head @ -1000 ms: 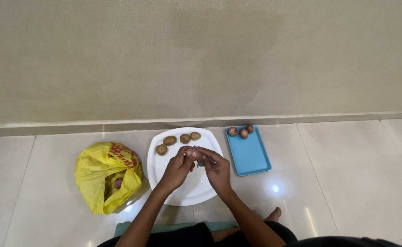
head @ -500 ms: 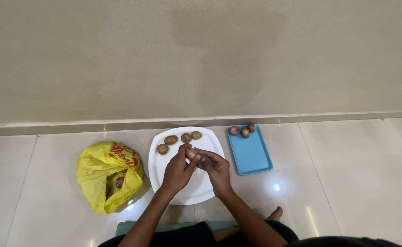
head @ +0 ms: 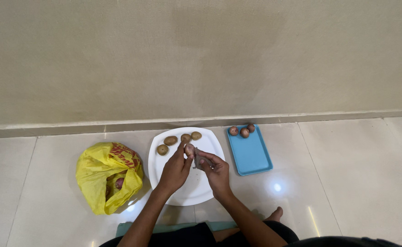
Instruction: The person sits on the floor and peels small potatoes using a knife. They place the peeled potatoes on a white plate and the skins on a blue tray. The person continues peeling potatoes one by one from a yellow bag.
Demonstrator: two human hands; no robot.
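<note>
Hiding plate (head: 200, 190) centre | hands; right hand (head: 218, 173) item unclear

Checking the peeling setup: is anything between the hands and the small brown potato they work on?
Nothing visible. The left hand holds the small brown potato directly; the right hand is beside it.

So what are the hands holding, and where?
The left hand pinches a small brown potato at its lower end. The right hand grips a thin grey strip, perhaps peel, by its end.
</note>
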